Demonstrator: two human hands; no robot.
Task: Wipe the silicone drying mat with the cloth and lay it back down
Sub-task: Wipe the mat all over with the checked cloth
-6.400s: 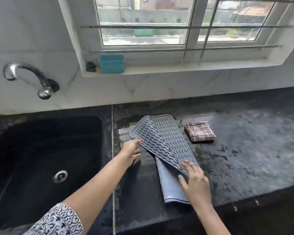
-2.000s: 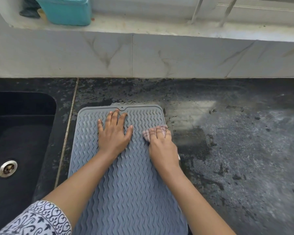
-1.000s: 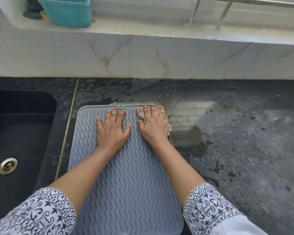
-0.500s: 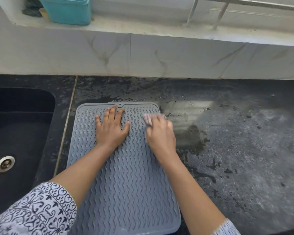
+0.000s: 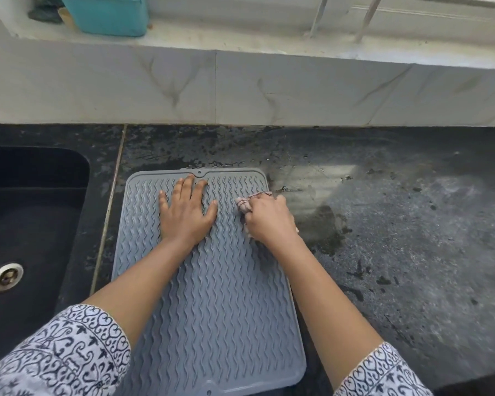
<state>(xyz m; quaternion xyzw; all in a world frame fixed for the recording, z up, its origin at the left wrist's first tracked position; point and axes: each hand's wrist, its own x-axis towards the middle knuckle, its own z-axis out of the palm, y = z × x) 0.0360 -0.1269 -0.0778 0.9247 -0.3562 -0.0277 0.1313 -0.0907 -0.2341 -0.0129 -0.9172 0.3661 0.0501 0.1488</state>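
Note:
The grey silicone drying mat (image 5: pixel 212 304) with wavy ridges lies flat on the black countertop, just right of the sink. My left hand (image 5: pixel 186 212) rests palm down on its far half, fingers spread, holding nothing. My right hand (image 5: pixel 269 221) presses the pink checked cloth (image 5: pixel 243 203) onto the mat near its far right edge. Most of the cloth is hidden under my fingers; only a bunched corner shows.
A black sink (image 5: pixel 32 224) with a metal drain (image 5: pixel 6 277) lies to the left. The wet, speckled black countertop (image 5: pixel 397 238) stretches to the right. A marble backsplash (image 5: pixel 240 90) rises behind, with a teal tub (image 5: pixel 106 14) on the window ledge.
The mat went from folded to lying flat. Over the last second my right hand slid the cloth back from the mat's far edge and toward its right edge. My left hand stayed put.

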